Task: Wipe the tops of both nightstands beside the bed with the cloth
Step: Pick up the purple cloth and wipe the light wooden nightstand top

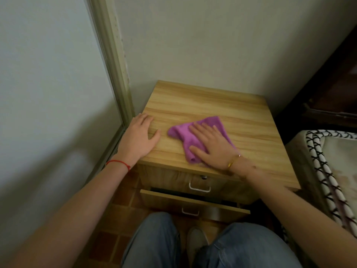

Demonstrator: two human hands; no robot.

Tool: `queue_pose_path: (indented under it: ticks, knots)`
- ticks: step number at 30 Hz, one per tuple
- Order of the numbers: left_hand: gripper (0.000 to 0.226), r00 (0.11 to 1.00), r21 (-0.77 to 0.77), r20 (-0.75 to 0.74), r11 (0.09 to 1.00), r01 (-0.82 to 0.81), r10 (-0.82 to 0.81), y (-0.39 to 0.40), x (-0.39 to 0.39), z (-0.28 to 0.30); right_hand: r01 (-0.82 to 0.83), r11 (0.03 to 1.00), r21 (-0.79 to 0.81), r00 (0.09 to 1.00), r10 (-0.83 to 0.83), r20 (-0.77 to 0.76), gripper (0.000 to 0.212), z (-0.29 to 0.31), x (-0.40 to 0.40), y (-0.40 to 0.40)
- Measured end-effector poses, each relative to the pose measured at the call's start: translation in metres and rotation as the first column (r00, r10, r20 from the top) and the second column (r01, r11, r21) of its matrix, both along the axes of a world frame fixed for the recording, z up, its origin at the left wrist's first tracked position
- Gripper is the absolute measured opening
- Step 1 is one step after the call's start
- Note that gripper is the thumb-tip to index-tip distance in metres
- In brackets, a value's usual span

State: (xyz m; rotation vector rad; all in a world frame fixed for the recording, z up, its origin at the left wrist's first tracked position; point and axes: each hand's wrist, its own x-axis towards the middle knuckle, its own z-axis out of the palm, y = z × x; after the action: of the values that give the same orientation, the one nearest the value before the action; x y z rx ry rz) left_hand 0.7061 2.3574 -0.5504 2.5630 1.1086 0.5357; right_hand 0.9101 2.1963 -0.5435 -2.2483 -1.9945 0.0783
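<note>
The wall stands behind everything, with the bed at the right edge. Between them sits the nightstand, its wood-grain top in full view and its lower drawer pulled partly out. The left hand lies flat on the top's near-left corner, fingers straight and slightly spread, holding nothing — it looks to be steadying the cabinet. The right hand presses flat on the cloth, fingers spread across it, not curled round it. The purple cloth lies bunched near the middle of the top, toward the front.

The step in hand seems to be wiping this first top. Done well, the palm keeps even pressure so the cloth slides with the hand instead of rolling under it — long overlapping passes, reaching the back edge and both far corners, which the cloth is well apart from now. The left hand should lift so its corner gets wiped too.
</note>
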Motion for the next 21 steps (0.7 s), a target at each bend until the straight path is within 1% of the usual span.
queue_pose_path:
  ticks: [2,3,4,7,8,9,11,13,15,16,19,20,21]
  knots:
    - [0.061,1.000,0.010,-0.002,1.000,-0.001,0.001,0.000,0.001,0.000,-0.109,0.994,0.007,0.994,0.109,-0.010,0.074,-0.001,-0.019,-0.018]
    - [0.062,1.000,0.012,-0.005,1.000,-0.002,0.002,0.000,0.000,0.000,-0.116,0.993,0.010,0.993,0.116,-0.008,0.072,-0.001,-0.015,-0.022]
    - [0.062,1.000,0.011,-0.009,1.000,-0.002,0.002,0.000,0.000,0.000,-0.083,0.997,0.006,0.996,0.083,-0.012,0.071,0.001,-0.004,-0.023]
    - [0.063,1.000,0.001,-0.017,1.000,-0.001,0.001,-0.001,-0.001,-0.001,0.116,0.992,-0.044,0.993,-0.117,-0.030,0.072,0.005,0.035,-0.017]
    - [0.063,1.000,0.003,-0.018,1.000,-0.003,0.003,-0.002,-0.001,0.000,0.146,0.988,-0.047,0.989,-0.148,-0.023,0.071,0.005,0.038,-0.016]
    - [0.063,1.000,0.004,-0.021,1.000,-0.004,0.004,-0.002,-0.001,0.000,0.144,0.989,-0.040,0.990,-0.144,-0.006,0.071,0.005,0.034,-0.014]
    - [0.063,1.000,0.004,-0.021,1.000,-0.004,0.004,-0.002,0.000,0.000,0.047,0.999,-0.012,0.999,-0.047,0.007,0.075,0.003,0.009,-0.018]
    - [0.063,1.000,0.004,-0.017,1.000,-0.009,0.009,-0.001,0.000,0.001,-0.079,0.997,0.005,0.997,0.079,0.003,0.072,0.001,-0.013,-0.028]
    - [0.063,1.000,0.005,-0.014,1.000,-0.007,0.007,-0.001,0.000,0.002,-0.111,0.994,-0.005,0.994,0.111,0.001,0.068,0.001,-0.007,-0.034]
    - [0.062,1.000,0.003,-0.015,1.000,-0.004,0.004,-0.001,-0.001,0.002,-0.074,0.997,-0.007,0.997,0.074,0.001,0.067,0.001,0.005,-0.033]
    - [0.063,1.000,-0.004,-0.011,1.000,-0.001,0.001,-0.001,-0.001,0.001,0.162,0.986,-0.047,0.987,-0.162,-0.010,0.067,0.004,0.047,-0.017]
    - [0.063,1.000,-0.003,-0.011,1.000,-0.001,0.001,-0.001,-0.001,0.000,0.206,0.977,-0.055,0.978,-0.207,-0.003,0.068,0.004,0.053,-0.011]
    - [0.064,1.000,-0.006,-0.013,1.000,0.000,0.000,0.000,-0.002,0.000,0.208,0.977,-0.054,0.978,-0.208,0.007,0.069,0.004,0.049,-0.006]
